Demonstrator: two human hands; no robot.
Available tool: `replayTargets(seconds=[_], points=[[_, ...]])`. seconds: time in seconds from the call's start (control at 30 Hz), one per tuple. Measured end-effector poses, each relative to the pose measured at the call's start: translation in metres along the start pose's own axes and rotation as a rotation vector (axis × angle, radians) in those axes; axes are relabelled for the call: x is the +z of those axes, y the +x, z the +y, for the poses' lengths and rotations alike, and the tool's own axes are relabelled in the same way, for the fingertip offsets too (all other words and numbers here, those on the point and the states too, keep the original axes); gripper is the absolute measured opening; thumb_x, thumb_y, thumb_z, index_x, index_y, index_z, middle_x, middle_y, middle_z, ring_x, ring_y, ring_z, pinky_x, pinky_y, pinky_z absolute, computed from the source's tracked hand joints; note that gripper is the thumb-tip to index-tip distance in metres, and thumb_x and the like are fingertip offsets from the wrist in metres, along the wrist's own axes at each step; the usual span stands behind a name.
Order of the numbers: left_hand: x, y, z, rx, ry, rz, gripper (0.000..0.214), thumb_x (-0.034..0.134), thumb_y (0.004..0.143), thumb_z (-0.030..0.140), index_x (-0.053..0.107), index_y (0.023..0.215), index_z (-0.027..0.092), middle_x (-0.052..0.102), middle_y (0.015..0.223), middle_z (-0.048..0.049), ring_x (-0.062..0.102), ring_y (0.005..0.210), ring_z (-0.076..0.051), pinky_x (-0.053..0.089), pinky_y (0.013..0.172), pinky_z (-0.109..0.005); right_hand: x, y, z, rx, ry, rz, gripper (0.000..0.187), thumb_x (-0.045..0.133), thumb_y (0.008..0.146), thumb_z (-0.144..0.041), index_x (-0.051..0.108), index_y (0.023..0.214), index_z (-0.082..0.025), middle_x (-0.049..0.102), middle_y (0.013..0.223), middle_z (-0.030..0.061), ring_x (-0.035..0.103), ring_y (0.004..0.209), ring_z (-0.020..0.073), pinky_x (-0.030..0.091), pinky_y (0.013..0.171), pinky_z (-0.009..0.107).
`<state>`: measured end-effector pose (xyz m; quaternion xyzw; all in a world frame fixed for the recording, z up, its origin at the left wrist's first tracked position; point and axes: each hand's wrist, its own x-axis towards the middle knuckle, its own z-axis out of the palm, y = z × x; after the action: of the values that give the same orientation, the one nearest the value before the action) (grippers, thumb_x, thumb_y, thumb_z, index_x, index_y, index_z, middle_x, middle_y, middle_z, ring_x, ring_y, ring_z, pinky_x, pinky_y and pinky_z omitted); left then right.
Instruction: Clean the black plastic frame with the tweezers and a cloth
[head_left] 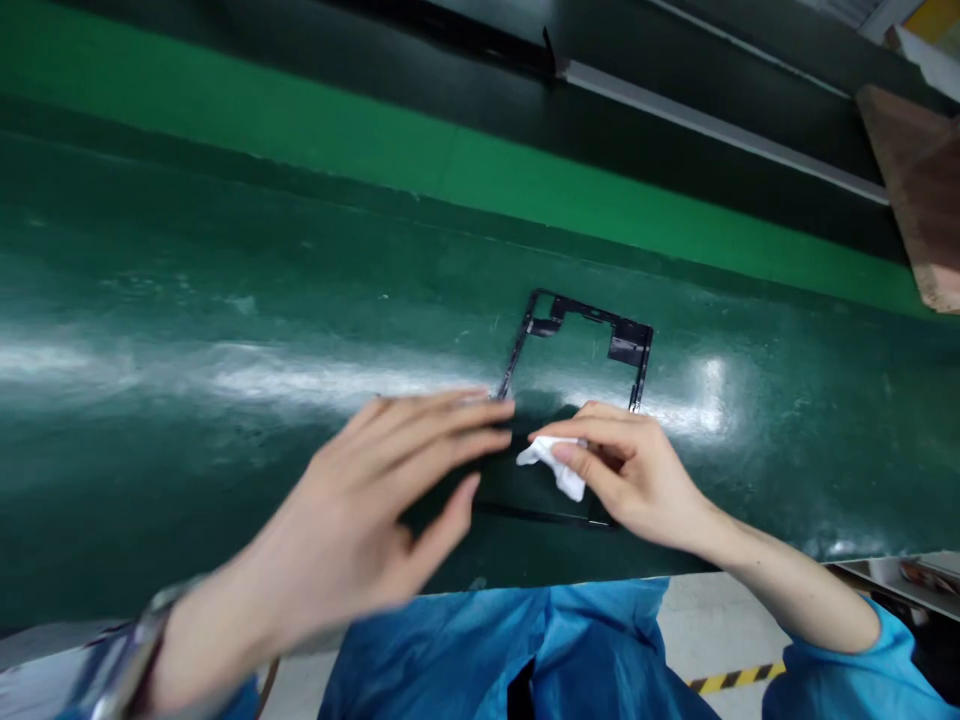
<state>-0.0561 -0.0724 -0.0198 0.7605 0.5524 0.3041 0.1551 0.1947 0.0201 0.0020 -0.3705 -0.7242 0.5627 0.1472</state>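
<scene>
A thin black rectangular frame [587, 330] lies flat on the dark green conveyor surface [187, 400]. My left hand [375, 500] hovers over the frame's near left side, fingers stretched out and together, somewhat blurred. My right hand [630, 470] is over the frame's near right part and pinches a small crumpled white cloth [555, 462] between thumb and fingers. The near half of the frame is partly hidden under both hands.
A bright green band [375, 150] runs along the far side of the belt, with a grey metal rail [712, 125] beyond it. A brown board [919, 190] sits at the far right. My blue sleeves and clothing [525, 650] fill the bottom edge.
</scene>
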Motion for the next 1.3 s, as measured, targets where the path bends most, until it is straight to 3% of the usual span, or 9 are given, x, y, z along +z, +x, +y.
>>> replayTargets(seconds=[0.07, 0.17, 0.33, 0.4, 0.47, 0.63, 0.9, 1.07, 1.3], points=[[0.001, 0.025, -0.029, -0.011, 0.058, -0.176, 0.065, 0.059, 0.096, 0.049, 0.048, 0.159, 0.039, 0.043, 0.175, -0.0018, 0.036, 0.168, -0.038, 0.045, 0.132, -0.065, -0.014, 0.005, -0.001, -0.060, -0.134, 0.040, 0.029, 0.063, 0.107, -0.042, 0.083, 0.116, -0.023, 0.072, 0.093, 0.0018, 0.058, 0.073, 0.0061, 0.042, 0.066, 0.023], [0.012, 0.037, -0.050, -0.015, 0.054, -0.231, 0.074, 0.056, 0.098, 0.061, 0.040, 0.165, 0.036, 0.040, 0.177, -0.0025, 0.029, 0.171, -0.036, 0.028, 0.141, -0.067, -0.029, 0.010, -0.004, -0.060, -0.218, 0.026, 0.025, 0.063, 0.107, -0.039, 0.076, 0.119, -0.021, 0.073, 0.094, 0.0001, 0.057, 0.069, 0.0057, 0.043, 0.065, 0.023], [0.014, 0.024, -0.036, 0.018, 0.114, -0.150, 0.072, 0.052, 0.100, 0.069, 0.045, 0.162, 0.031, 0.037, 0.179, -0.0046, 0.029, 0.171, -0.034, 0.032, 0.140, -0.062, -0.034, 0.017, -0.006, -0.174, -0.478, -0.089, 0.020, 0.054, 0.111, -0.033, 0.070, 0.112, -0.021, 0.075, 0.102, -0.0006, 0.061, 0.079, 0.0066, 0.040, 0.069, 0.023], [0.009, 0.038, -0.032, -0.013, 0.156, -0.128, 0.063, 0.041, 0.107, 0.061, 0.041, 0.163, 0.031, 0.037, 0.179, -0.0036, 0.029, 0.171, -0.030, 0.034, 0.139, -0.059, -0.029, 0.024, -0.003, -0.283, -0.714, -0.091, 0.021, 0.051, 0.112, -0.028, 0.071, 0.114, -0.022, 0.075, 0.106, -0.0005, 0.061, 0.083, 0.0076, 0.034, 0.068, 0.025], [0.009, 0.063, -0.032, -0.088, 0.210, -0.101, 0.065, 0.029, 0.110, 0.055, 0.035, 0.165, 0.021, 0.031, 0.181, -0.0092, 0.023, 0.173, -0.031, 0.028, 0.142, -0.059, -0.023, 0.033, 0.000, -0.369, -0.903, -0.051, 0.020, 0.053, 0.110, -0.021, 0.072, 0.113, -0.023, 0.072, 0.101, -0.0019, 0.058, 0.081, 0.0079, 0.030, 0.067, 0.028], [0.036, 0.109, -0.030, -0.091, 0.247, -0.146, 0.069, 0.021, 0.111, 0.052, 0.032, 0.165, 0.010, 0.026, 0.182, -0.0161, 0.017, 0.174, -0.033, 0.017, 0.145, -0.063, -0.010, 0.042, 0.013, -0.510, -0.975, 0.047, 0.024, 0.051, 0.107, -0.009, 0.073, 0.106, -0.020, 0.069, 0.102, -0.0013, 0.056, 0.085, 0.0069, 0.031, 0.066, 0.027], [0.050, 0.105, -0.028, -0.095, 0.253, -0.206, 0.074, 0.013, 0.110, 0.050, 0.018, 0.169, 0.006, 0.018, 0.183, -0.0188, 0.013, 0.175, -0.034, 0.013, 0.145, -0.065, -0.005, 0.036, 0.029, -0.631, -0.916, 0.132, 0.028, 0.052, 0.101, -0.003, 0.073, 0.107, -0.020, 0.068, 0.104, -0.0018, 0.046, 0.074, 0.0054, 0.027, 0.057, 0.026], [0.051, 0.105, -0.031, -0.087, 0.249, -0.227, 0.076, 0.009, 0.110, 0.053, 0.017, 0.170, 0.008, 0.014, 0.184, -0.0180, 0.009, 0.176, -0.033, 0.010, 0.145, -0.064, 0.003, 0.038, 0.022, -0.692, -1.030, 0.256, 0.038, 0.039, 0.105, -0.003, 0.072, 0.096, -0.020, 0.068, 0.095, -0.0015, 0.048, 0.073, 0.0076, 0.024, 0.055, 0.030], [0.054, 0.107, -0.032, -0.135, 0.263, -0.266, 0.078, 0.007, 0.108, 0.054, 0.014, 0.171, 0.008, 0.008, 0.186, -0.0142, 0.003, 0.176, -0.029, 0.001, 0.147, -0.056, 0.007, 0.041, 0.011, -0.686, -1.186, 0.253, 0.042, 0.030, 0.105, -0.003, 0.062, 0.083, -0.019, 0.069, 0.093, -0.0037, 0.049, 0.066, 0.0064, 0.018, 0.052, 0.032]])
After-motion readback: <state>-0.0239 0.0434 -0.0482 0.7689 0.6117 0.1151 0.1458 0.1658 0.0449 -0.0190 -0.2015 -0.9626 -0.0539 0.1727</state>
